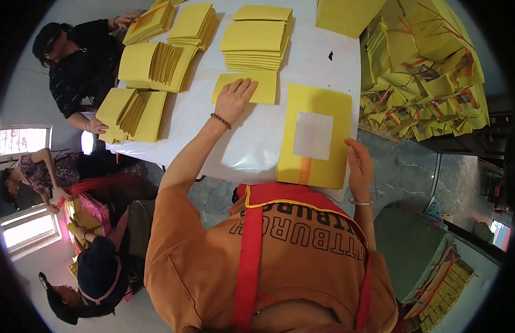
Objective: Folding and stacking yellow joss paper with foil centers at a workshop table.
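My left hand (235, 99) lies flat with outstretched fingers on a yellow folded paper sheet or thin packet (267, 89) on the white-covered table. My right hand (360, 166) is held edge-on, fingers extended, beside the right edge of a larger yellow paper pile (324, 99). I cannot tell whether it touches that edge. On top of this pile sits a silvery square (313, 136), and an orange strip (305, 169) runs below it. Just beyond my left hand rises a stack of folded yellow paper (252, 39).
More folded yellow stacks (182, 28) stand along the table's (204, 91) left side, where a co-worker in black (82, 61) has hands on two of them. A large heap of yellow bundles with red ties (424, 72) is at the right. Other people (104, 266) work at the lower left.
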{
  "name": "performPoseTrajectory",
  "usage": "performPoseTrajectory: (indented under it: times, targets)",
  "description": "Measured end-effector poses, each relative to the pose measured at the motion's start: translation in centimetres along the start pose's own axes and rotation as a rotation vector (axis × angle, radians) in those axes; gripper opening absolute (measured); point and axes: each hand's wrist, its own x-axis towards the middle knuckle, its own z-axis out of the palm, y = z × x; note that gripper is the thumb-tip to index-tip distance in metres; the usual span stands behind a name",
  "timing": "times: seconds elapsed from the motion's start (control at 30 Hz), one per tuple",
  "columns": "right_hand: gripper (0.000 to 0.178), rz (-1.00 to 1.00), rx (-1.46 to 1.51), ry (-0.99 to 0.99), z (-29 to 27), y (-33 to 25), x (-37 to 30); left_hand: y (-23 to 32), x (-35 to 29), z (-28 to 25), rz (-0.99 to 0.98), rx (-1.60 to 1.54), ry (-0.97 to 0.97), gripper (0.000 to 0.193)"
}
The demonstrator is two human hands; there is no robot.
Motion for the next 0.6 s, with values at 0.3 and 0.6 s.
performPoseTrajectory:
  times: [0.3, 0.6]
  targets:
    - [0.02, -0.222, -0.294, -0.044, 1.2, 0.8, -0.9, 0.3, -2.8, 3.0, -0.146, -0.218, -0.278, 0.05]
    - [0.022, -0.327, -0.382, -0.026, 1.5, 0.0, -0.5, 0.3, -3.7, 5.0, -0.173, -0.193, -0.337, 0.053]
